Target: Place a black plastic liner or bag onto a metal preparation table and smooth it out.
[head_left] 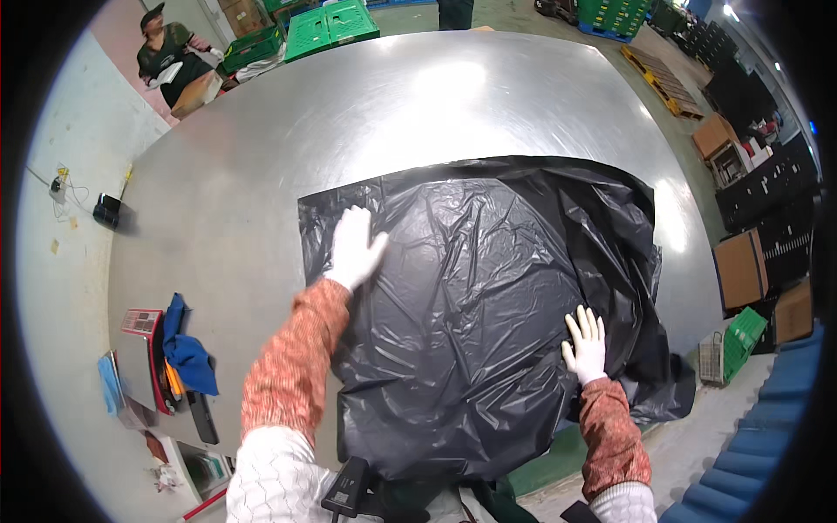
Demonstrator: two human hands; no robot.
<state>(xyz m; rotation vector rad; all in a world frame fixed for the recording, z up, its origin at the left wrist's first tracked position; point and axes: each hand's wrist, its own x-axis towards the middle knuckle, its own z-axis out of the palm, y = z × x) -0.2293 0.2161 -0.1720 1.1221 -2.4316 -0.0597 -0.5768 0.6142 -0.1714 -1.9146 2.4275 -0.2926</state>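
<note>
While one left hand (352, 248) is touching one black sheet (462, 288) at upper left, one right hand (588, 346) is touching its right, fingers extended, gripping nothing.

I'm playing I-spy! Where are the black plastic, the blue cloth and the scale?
Black plastic (462, 288), head view: its wrinkled middle.
Blue cloth (191, 359), head view: its wide lower part.
Scale (135, 370), head view: its flat grey plate.

A black plastic sheet (475, 314) lay creased on a metal table (227, 218), the gloved left hand (353, 250) at its ten o'clock, the gloved right hand (587, 344) near three.
</note>
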